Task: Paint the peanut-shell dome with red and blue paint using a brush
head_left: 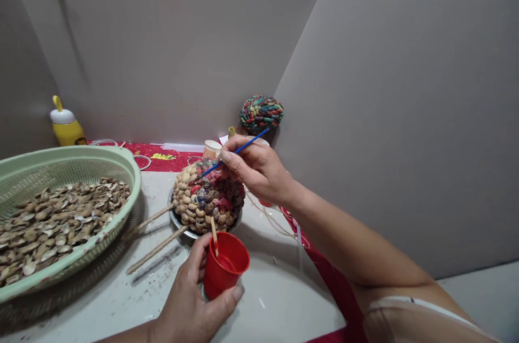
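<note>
My right hand [259,165] pinches a blue paintbrush [247,144], its bristles touching a dome covered in peanut shells [190,200]. Part of the dome is painted red, pink and dark blue, while its left side is bare tan shell. It rests in a shallow metal bowl [175,220], and two twine-wrapped sticks [156,251] point out from it to the left. In front of it, my left hand [194,289] is wrapped round a red plastic cup [227,267]. A wooden stick [214,236] leans in that cup, with red paint at the bottom.
A green basket [135,170] of peanut shells [60,224] stands at the left. Behind it is a yellow bottle [68,128]. A multicoloured painted ball [261,114] sits at the back by the grey walls, and a paper cup [211,149] stands behind the dome.
</note>
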Demonstrator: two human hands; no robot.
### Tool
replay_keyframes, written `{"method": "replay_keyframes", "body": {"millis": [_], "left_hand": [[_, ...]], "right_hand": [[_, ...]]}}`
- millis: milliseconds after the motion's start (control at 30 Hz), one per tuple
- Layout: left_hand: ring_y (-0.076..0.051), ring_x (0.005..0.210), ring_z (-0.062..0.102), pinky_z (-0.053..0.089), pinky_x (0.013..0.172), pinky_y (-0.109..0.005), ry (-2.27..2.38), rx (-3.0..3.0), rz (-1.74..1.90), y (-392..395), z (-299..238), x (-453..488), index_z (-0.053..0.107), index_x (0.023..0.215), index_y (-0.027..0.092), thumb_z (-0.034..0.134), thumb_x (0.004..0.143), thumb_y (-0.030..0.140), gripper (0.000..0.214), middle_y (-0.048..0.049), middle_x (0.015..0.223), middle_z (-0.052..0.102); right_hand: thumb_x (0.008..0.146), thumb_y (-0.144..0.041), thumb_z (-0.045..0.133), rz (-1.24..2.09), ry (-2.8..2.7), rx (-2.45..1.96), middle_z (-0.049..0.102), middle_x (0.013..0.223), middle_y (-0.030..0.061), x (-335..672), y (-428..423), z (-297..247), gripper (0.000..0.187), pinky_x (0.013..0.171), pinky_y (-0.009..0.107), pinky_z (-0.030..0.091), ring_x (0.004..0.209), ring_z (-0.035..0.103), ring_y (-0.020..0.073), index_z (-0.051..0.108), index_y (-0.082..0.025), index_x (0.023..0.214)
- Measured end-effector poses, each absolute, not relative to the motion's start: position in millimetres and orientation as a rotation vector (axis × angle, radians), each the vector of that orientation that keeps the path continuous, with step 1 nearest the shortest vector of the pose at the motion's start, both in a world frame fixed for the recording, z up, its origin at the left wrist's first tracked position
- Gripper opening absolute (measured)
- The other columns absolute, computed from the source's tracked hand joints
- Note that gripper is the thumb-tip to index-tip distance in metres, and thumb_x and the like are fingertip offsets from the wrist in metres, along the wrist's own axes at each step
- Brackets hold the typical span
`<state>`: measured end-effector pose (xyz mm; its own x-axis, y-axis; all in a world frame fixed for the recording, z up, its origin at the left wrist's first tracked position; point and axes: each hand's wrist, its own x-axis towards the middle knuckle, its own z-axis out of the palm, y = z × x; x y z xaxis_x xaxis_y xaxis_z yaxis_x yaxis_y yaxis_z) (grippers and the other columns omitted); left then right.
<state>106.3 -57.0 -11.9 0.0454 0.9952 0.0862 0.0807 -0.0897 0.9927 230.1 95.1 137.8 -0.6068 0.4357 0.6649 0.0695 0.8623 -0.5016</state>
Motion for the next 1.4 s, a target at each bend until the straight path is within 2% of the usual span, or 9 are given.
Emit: {"method": "replay_keyframes", "body": {"millis": [333,733,900,1000,1167,1400], "left_hand": [[-0.031,0.119,0.068,0.058,0.097,-0.039,1.219,1.362,1.196,-55,-10,105,0.049,0.133,0.017,0.068,0.078,0.040,0.062,-0.0171,0.134,0.068],[-0.031,0.117,0.069,0.060,0.094,-0.038,1.224,1.347,1.222,-56,-11,106,0.050,0.135,0.018,0.071,0.076,0.037,0.066,-0.0164,0.132,0.070],[-0.032,0.118,0.069,0.060,0.094,-0.038,1.234,1.347,1.240,-54,-12,106,0.052,0.135,0.018,0.072,0.075,0.036,0.066,-0.0160,0.133,0.070],[-0.031,0.119,0.069,0.059,0.096,-0.038,1.226,1.347,1.223,-54,-12,105,0.050,0.136,0.017,0.072,0.076,0.038,0.067,-0.0166,0.133,0.070],[-0.032,0.120,0.068,0.057,0.099,-0.041,1.250,1.333,1.207,-54,-12,107,0.049,0.137,0.016,0.071,0.075,0.039,0.070,-0.0181,0.135,0.068],[-0.031,0.119,0.069,0.058,0.098,-0.040,1.241,1.326,1.216,-54,-12,106,0.049,0.137,0.017,0.072,0.074,0.037,0.071,-0.0170,0.134,0.069]], "right_hand": [[0.101,-0.025,0.049,0.367,-2.281,-0.380,0.056,0.073,-0.0003,243,87,150,0.023,0.053,0.020,0.042,0.057,0.052,0.0068,0.058,-0.016,0.082],[0.102,-0.025,0.048,0.486,-2.311,-0.347,0.058,0.076,0.0003,235,97,146,0.024,0.057,0.022,0.043,0.060,0.052,0.0072,0.057,-0.016,0.081],[0.102,-0.034,0.051,0.538,-2.265,-0.438,0.055,0.075,-0.0001,245,95,151,0.026,0.054,0.022,0.042,0.060,0.050,0.0076,0.057,-0.017,0.083],[0.101,-0.038,0.053,0.560,-2.229,-0.424,0.058,0.079,0.0021,245,94,151,0.029,0.056,0.022,0.044,0.063,0.053,0.0088,0.058,-0.017,0.082],[0.101,-0.031,0.053,0.620,-2.217,-0.366,0.057,0.079,0.0015,238,95,148,0.024,0.055,0.022,0.045,0.063,0.053,0.0085,0.058,-0.017,0.083],[0.102,-0.029,0.050,0.479,-2.287,-0.361,0.060,0.080,0.0021,238,99,147,0.025,0.054,0.021,0.043,0.060,0.052,0.0075,0.058,-0.017,0.081]]}}
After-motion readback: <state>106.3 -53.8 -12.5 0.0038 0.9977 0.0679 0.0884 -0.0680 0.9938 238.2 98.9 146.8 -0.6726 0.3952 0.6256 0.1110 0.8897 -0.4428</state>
